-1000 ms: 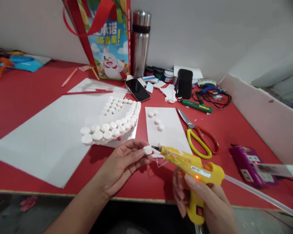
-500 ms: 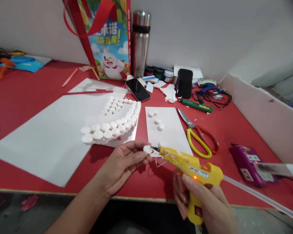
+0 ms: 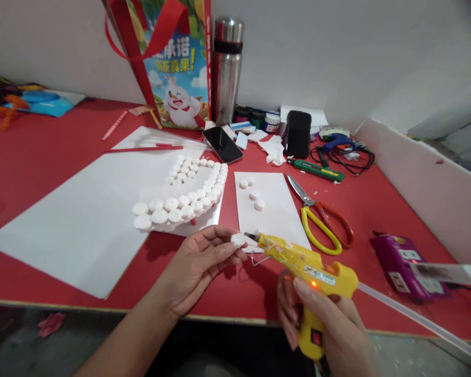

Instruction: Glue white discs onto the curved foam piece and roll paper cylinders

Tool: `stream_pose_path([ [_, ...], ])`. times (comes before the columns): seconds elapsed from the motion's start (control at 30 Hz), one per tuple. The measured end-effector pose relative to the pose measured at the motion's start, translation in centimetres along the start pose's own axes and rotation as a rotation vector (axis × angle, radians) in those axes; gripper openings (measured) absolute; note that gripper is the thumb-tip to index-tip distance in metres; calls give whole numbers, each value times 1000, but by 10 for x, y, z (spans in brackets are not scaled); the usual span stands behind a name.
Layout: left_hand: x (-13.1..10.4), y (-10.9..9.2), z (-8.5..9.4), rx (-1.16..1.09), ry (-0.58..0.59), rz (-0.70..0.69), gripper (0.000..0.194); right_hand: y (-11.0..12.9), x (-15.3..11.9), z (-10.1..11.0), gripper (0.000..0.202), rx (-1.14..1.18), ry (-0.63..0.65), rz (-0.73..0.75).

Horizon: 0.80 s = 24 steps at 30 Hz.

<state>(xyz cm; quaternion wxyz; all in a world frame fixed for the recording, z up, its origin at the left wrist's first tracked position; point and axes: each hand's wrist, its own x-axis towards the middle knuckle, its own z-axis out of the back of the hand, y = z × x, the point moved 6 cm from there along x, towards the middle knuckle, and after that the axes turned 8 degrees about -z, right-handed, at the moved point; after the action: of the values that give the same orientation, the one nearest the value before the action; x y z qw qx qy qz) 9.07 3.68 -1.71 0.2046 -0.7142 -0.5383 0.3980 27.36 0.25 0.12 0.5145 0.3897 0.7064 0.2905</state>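
Between its thumb and fingers, my left hand [image 3: 204,267] pinches a small white disc [image 3: 238,240]. My right hand [image 3: 325,314] is wrapped round the handle of a yellow glue gun [image 3: 298,259], whose orange light is on and whose clear glue stick juts out at the back. The nozzle points left, just above and right of the disc. Beyond my left hand stands a curved piece covered with white discs [image 3: 175,215], resting over large white sheets [image 3: 74,220]. Several loose discs lie on a smaller white card [image 3: 275,209].
Scissors [image 3: 322,220] and a green cutter [image 3: 316,169] lie right of the card. Two phones, paint jars, a steel flask [image 3: 227,70] and a printed bag [image 3: 176,73] stand or lie at the back. A purple box [image 3: 406,267] is at the right.
The glue gun's nozzle has moved slightly up and away from the disc, and the disc is tilted a little differently in my left hand.
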Motion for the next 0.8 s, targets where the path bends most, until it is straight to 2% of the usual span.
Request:
stream_pose_path([
  [0.1, -17, -4, 10, 268, -20, -90, 22, 0, 2, 4, 40, 12, -16, 15],
  [0.13, -24, -8, 17, 387, -64, -137, 22, 0, 3, 4, 40, 18, 4, 21],
  [0.23, -46, -29, 42, 697, -328, -363, 27, -1, 8, 4, 37, 53, 71, 37],
  [0.3, -54, -41, 54, 837, -460, -475, 29, -2, 10, 5, 34, 75, 76, 46],
  [0.47, -50, -60, 69, 1071, -623, -628, 30, -1, 13, 6, 33, 56, 66, 47],
  [0.63, -48, -68, 65, 1264, -641, -770, 24, -1, 14, 7, 35, 36, 99, 49],
  [0.8, -50, -71, 51, 1544, -533, -940, 21, -2, 14, 7, 32, 57, 98, 42],
])
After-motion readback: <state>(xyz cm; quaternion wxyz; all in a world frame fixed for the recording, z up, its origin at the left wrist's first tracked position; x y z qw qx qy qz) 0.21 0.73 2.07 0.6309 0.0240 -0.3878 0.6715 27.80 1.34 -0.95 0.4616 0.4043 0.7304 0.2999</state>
